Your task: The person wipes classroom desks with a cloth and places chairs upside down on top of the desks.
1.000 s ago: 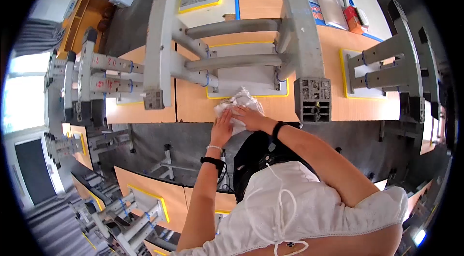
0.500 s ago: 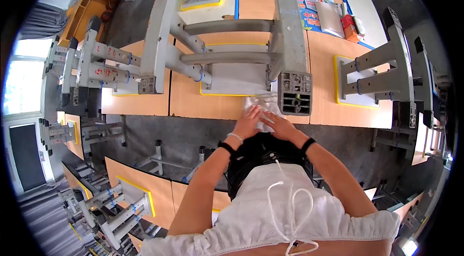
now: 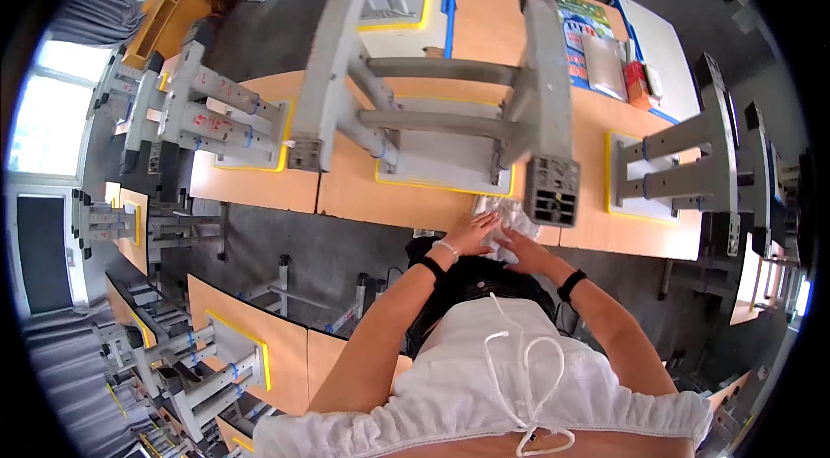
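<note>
A crumpled whitish cloth (image 3: pixel 513 214) lies at the front edge of the wooden desk (image 3: pixel 432 205), close to my body. My left hand (image 3: pixel 472 236) is on its left side, the fingers closed over the fabric. From the right, my right hand (image 3: pixel 529 254) grips the cloth's near edge, its thumb and fingertips partly hidden in the folds. Just beyond the hands, an upturned stool (image 3: pixel 450 147) rests seat-down on the desk, one capped leg end (image 3: pixel 553 190) close to the cloth.
More upturned stools stand on the desktop at left (image 3: pixel 220 116) and right (image 3: pixel 670 172). At the back right lie a colourful poster (image 3: pixel 575 30), a silver folder (image 3: pixel 603 67) and a red box (image 3: pixel 637 84). Behind me on the left is another desk (image 3: pixel 285 345) with stools.
The cloth is more bunched, and my hands have shifted a little on it, the right one now lower at its side. My view has tilted slightly, moving the scene down and right.
</note>
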A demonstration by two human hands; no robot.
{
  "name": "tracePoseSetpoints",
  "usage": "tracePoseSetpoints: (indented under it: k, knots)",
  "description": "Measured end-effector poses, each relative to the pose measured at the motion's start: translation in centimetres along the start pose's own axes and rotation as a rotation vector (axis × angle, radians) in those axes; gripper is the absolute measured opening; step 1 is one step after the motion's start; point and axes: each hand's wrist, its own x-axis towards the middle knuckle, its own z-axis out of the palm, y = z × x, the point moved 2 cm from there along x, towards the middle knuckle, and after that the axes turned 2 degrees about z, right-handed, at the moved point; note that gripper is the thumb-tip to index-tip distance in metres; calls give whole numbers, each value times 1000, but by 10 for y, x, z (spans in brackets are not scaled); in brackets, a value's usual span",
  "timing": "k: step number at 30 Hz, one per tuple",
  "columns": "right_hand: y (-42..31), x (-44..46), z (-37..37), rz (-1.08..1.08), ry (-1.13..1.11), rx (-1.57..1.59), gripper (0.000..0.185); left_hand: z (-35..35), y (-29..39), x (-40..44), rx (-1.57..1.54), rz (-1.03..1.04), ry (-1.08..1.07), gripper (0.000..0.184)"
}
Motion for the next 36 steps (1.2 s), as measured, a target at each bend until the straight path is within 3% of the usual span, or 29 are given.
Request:
tracePoseSetpoints:
  k: [3, 7, 11, 14, 16, 18, 20, 23, 25, 29, 36]
  knots:
    - [-29, 48, 4, -62, -51, -48, 80, -7, -48, -38, 32, 30, 71, 67]
    - [-79, 137, 13, -203, -77, -21, 82, -82, -78, -116, -13, -175, -21, 63]
    - [-151, 225, 9, -244, -76, -66, 78, -79, -156, -192, -30, -310, 151, 60]
    - [-192, 276, 9, -235, -69, -82, 71, -89, -183, -230, 52, -585, 196, 61]
    - [-216, 298, 2, -180, -96, -79, 66, -89, -197, -237, 128, -644, 299, 62]
    - [-224, 312, 13, -121, 4, -112, 58, -76, -208, -227, 246, -694, 387, 63]
    - [-226, 311, 8, -76, 53, -114, 54, -72, -221, -216, 256, -691, 449, 81]
    - [-195, 302, 20, -112, 421, 44, 45, -95, -235, -188, 378, -780, 348, 103]
    - [-156, 286, 58, 43, 473, 249, 37, -123, -242, -171, 243, -739, 430, 100]
    - [-160, 212, 6, 270, 78, -136, 26, -176, -273, -116, 274, -664, 384, 101]
    - [-165, 140, -1, 627, 72, -20, 22, -230, -346, -16, 390, -543, 281, 88]
